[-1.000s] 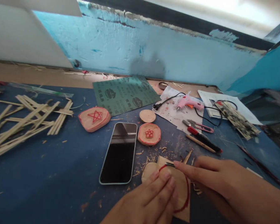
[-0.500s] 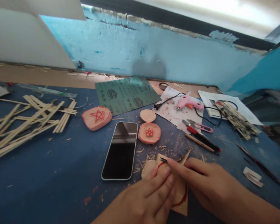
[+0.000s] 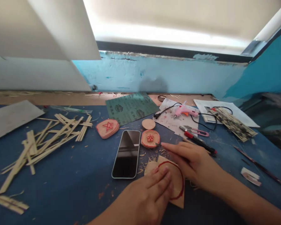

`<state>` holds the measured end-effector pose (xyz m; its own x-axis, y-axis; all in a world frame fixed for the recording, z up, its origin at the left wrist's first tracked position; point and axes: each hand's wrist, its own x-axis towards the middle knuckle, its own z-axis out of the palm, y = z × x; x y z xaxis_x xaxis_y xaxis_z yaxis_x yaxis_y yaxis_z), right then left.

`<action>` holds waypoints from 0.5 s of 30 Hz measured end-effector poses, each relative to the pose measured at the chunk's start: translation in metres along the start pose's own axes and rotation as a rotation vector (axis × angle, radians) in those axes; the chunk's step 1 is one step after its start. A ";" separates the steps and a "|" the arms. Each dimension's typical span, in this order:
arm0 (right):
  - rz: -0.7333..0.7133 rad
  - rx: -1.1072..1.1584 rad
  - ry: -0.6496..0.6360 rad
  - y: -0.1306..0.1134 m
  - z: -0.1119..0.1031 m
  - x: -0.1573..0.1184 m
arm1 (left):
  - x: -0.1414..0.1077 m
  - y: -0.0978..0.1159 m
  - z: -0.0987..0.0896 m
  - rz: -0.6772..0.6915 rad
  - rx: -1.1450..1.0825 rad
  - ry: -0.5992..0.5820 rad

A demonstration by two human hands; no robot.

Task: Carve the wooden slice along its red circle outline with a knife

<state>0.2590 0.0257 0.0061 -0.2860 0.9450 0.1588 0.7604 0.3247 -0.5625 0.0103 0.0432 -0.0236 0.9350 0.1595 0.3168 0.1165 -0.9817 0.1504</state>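
My left hand [image 3: 152, 195] lies with its fingers together on a light wooden piece [image 3: 179, 181] marked with a curved red line, pressing it against the table. A small pale round piece [image 3: 150, 167] is partly under those fingertips. My right hand [image 3: 189, 159] is closed around a slim dark-tipped tool [image 3: 157, 144], mostly hidden in the fingers. The tip is at the right edge of a round wooden disc [image 3: 150, 139] with a red flower. Behind it sits a plain disc [image 3: 148, 124].
A phone [image 3: 126, 154] lies left of my hands, near a star-marked wooden piece [image 3: 107, 128]. Wooden sticks [image 3: 53, 137] spread at left. Green sandpaper [image 3: 131, 107], a pink glue gun [image 3: 184, 110] and a red-black cutter [image 3: 199, 142] lie beyond. Shavings surround the work.
My right hand has lifted off the red-marked piece and moved forward with the tool to the flower disc. My left hand stays on the wood. The view has tilted up.
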 end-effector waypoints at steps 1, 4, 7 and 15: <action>0.024 0.013 0.024 0.001 -0.001 0.004 | -0.001 0.000 -0.001 -0.019 -0.030 0.030; 0.069 0.044 0.047 0.004 0.000 0.009 | -0.001 -0.008 -0.014 -0.194 -0.118 0.136; 0.071 0.060 0.005 0.007 0.004 0.007 | 0.004 -0.023 -0.036 -0.565 0.087 0.081; 0.011 0.064 -0.095 0.009 0.006 0.000 | 0.033 -0.056 -0.044 -1.081 0.329 -0.353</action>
<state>0.2626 0.0284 -0.0039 -0.3340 0.9395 0.0765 0.7258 0.3081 -0.6151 0.0195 0.1079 0.0195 0.3327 0.9365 -0.1111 0.9359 -0.3423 -0.0830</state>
